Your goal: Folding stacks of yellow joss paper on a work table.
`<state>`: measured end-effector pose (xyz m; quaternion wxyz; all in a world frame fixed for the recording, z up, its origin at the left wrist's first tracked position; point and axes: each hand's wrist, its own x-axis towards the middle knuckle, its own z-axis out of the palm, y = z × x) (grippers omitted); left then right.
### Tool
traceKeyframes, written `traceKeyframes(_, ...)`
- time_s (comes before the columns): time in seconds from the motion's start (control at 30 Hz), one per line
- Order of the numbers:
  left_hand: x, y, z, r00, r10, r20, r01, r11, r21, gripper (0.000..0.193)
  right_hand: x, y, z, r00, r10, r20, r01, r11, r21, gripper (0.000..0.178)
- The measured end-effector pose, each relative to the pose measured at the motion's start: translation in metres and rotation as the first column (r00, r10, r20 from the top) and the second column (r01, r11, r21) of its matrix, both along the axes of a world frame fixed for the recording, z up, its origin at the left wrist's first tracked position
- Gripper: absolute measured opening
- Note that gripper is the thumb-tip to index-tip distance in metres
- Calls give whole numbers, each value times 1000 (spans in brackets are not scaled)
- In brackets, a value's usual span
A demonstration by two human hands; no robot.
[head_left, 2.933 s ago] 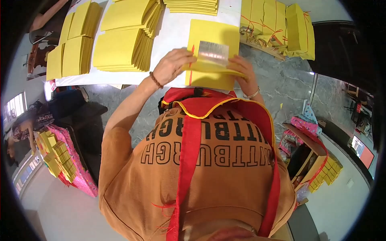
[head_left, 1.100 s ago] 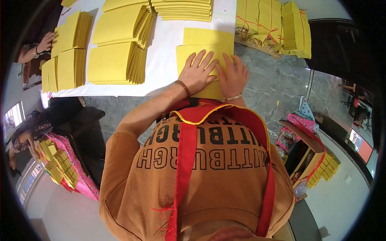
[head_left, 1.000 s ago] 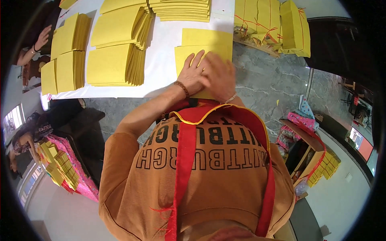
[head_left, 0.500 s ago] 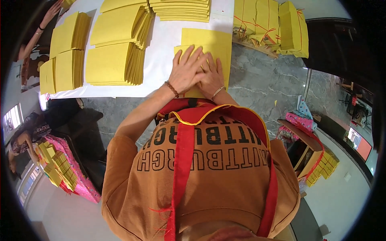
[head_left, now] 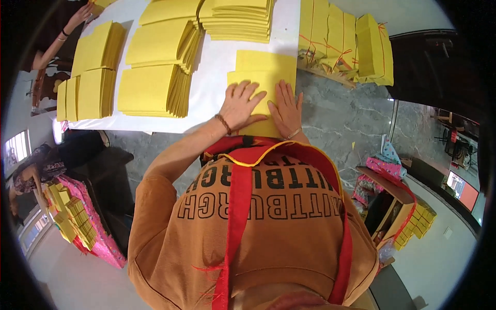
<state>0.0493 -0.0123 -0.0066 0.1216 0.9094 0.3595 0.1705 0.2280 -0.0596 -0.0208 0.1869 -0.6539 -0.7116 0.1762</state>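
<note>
Both palms lie on a yellow paper sheet [head_left: 267, 85] at the table's near right edge. My left hand [head_left: 241, 106] rests at the sheet's left part, fingers stretched and slightly bent, a beaded bracelet at the wrist. On the right part lies my right hand [head_left: 287, 111], its fingers straight and close together, a bangle at the wrist. The hands are apart, with yellow paper showing between them. Another yellow sheet [head_left: 266, 60] shows beyond the first. Neither hand grips anything that I can see.
Stacks of folded yellow paper [head_left: 150, 90] stand left of my hands on the white tabletop [head_left: 214, 62]. Yellow bundles tied with red string [head_left: 330, 36] sit beyond the table's right edge. Another person's hand [head_left: 80, 15] reaches in at the far left. Boxes [head_left: 390, 209] stand at right.
My hands, overlapping at the paper's middle before, have separated, the left to the left side and the right to the right edge. The whole view has shifted slightly, with the table lower in it.
</note>
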Motion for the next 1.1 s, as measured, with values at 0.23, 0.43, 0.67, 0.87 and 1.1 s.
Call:
traceKeyframes(0.23, 6, -1, 24, 924, -50, -378, 224, 873, 432, 46, 34, 41, 29, 979, 28, -204, -27, 1000, 5, 47)
traceKeyframes(0.43, -9, 20, 93, 955, -257, -147, 295, 868, 398, 40, 52, 76, 43, 720, -221, -658, -102, 904, -416, 43)
traceKeyframes(0.67, -32, 59, 141, 999, -48, 4, 35, 773, 634, 44, 31, 97, 128, 114, -254, -960, -325, 904, -278, 43)
traceKeyframes(0.87, -34, 66, 141, 904, 233, 360, -359, 868, 341, 49, 9, 199, 130, 36, -146, -989, 6, 989, -146, 37)
traceKeyframes(1.1, -36, 54, 117, 910, 242, 336, -314, 933, 179, 36, -21, 251, 122, 225, -303, -926, 41, 953, -302, 46)
